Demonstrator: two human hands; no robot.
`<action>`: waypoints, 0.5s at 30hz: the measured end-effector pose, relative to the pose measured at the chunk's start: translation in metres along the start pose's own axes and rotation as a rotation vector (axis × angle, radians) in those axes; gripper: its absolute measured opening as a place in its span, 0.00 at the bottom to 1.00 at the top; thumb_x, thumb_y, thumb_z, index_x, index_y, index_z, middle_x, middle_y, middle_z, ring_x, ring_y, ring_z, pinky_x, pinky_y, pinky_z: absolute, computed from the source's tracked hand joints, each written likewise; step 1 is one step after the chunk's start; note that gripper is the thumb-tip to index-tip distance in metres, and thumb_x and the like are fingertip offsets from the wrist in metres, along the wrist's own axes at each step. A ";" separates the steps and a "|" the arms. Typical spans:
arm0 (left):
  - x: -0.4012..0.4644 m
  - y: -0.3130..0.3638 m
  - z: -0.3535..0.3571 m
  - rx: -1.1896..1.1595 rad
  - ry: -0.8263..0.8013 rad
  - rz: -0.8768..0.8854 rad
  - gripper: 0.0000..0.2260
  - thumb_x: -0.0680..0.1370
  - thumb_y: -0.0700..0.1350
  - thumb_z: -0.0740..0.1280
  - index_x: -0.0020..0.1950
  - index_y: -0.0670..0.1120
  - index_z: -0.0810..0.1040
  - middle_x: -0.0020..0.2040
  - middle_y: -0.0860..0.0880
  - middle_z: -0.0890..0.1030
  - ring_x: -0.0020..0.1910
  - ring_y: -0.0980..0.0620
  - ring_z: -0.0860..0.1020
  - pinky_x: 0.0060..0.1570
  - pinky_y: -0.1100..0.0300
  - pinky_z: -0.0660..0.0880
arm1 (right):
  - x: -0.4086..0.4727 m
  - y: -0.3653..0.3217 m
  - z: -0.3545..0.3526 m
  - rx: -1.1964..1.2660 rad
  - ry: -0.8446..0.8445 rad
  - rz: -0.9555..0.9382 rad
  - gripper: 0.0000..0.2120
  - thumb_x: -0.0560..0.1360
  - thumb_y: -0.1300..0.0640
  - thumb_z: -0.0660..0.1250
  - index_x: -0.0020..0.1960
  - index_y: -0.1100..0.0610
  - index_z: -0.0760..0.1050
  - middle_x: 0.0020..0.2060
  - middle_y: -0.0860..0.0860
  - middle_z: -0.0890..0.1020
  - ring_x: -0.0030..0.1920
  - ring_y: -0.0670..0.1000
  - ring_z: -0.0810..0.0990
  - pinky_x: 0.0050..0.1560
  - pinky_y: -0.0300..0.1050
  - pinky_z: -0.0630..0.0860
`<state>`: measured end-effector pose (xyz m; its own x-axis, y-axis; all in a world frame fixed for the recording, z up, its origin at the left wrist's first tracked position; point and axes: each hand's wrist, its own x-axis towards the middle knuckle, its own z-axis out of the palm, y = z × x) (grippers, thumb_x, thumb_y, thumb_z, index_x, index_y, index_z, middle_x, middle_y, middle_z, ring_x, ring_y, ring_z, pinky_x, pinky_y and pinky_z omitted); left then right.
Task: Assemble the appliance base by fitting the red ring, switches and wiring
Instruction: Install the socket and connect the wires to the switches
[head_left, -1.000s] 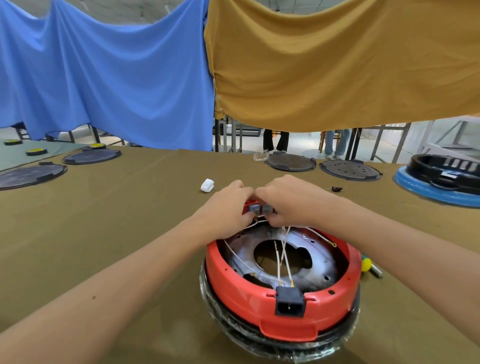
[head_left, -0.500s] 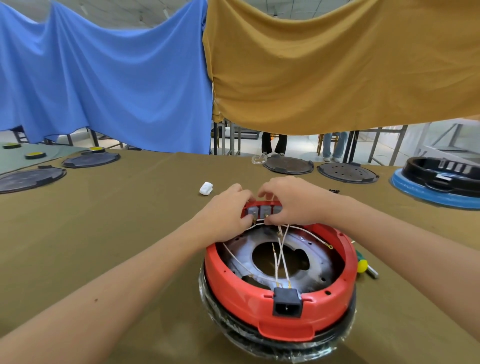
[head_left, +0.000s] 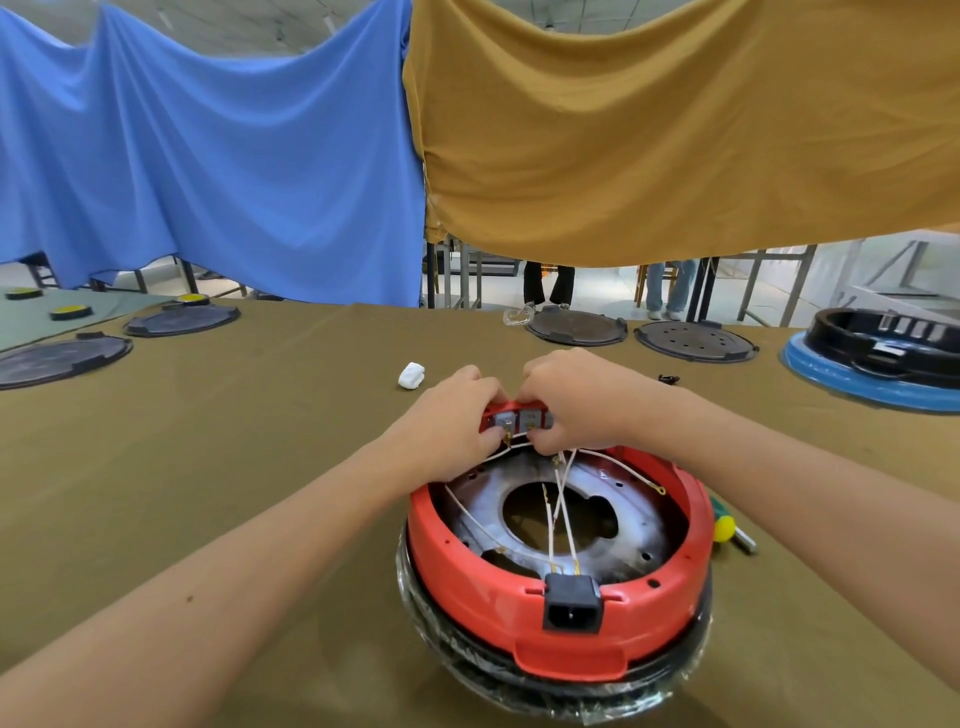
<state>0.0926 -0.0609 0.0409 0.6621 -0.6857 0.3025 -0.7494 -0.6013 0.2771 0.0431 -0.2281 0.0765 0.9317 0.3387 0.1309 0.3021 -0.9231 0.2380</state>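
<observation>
The appliance base (head_left: 550, 670), black and wrapped in clear film, sits upside down in front of me with the red ring (head_left: 467, 582) fitted on it. A black power socket (head_left: 571, 603) is in the ring's near side. Thin white wires (head_left: 558, 512) cross the metal plate (head_left: 639, 525) inside. At the ring's far side sits a red panel with grey switches (head_left: 519, 417). My left hand (head_left: 452, 426) pinches its left end and a wire terminal. My right hand (head_left: 576, 400) grips its right end from above.
A small white part (head_left: 411, 375) lies beyond my left hand. A screwdriver with a yellow-green handle (head_left: 724, 526) lies right of the ring. Dark round plates (head_left: 574, 327) and a black base on a blue ring (head_left: 878, 358) sit at the table's far side. Blue and ochre cloths hang behind.
Both hands have stayed at the switch panel. The fingers have shifted so that the grey switch backs and their terminals show more between the hands.
</observation>
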 end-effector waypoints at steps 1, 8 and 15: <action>0.000 0.000 0.000 0.001 -0.001 -0.001 0.13 0.79 0.46 0.66 0.64 0.47 0.76 0.56 0.48 0.72 0.53 0.48 0.75 0.53 0.56 0.72 | 0.000 0.000 0.000 0.002 0.004 0.001 0.10 0.70 0.50 0.69 0.35 0.51 0.70 0.37 0.50 0.75 0.36 0.52 0.75 0.33 0.44 0.70; 0.000 0.002 0.001 -0.012 -0.005 -0.015 0.12 0.79 0.47 0.64 0.61 0.46 0.77 0.54 0.48 0.72 0.51 0.47 0.75 0.53 0.54 0.73 | -0.006 0.018 0.003 0.470 0.019 0.125 0.12 0.78 0.49 0.67 0.56 0.54 0.82 0.47 0.44 0.82 0.42 0.44 0.79 0.41 0.34 0.72; 0.004 -0.004 0.004 -0.046 -0.002 -0.034 0.11 0.84 0.47 0.58 0.61 0.47 0.77 0.52 0.51 0.71 0.51 0.51 0.74 0.52 0.59 0.67 | 0.001 0.027 0.020 0.607 0.081 0.209 0.07 0.78 0.56 0.69 0.53 0.52 0.85 0.37 0.37 0.80 0.35 0.28 0.75 0.34 0.24 0.67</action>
<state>0.0981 -0.0629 0.0379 0.6871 -0.6661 0.2901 -0.7252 -0.6047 0.3292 0.0565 -0.2568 0.0635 0.9722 0.1312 0.1938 0.1982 -0.9019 -0.3838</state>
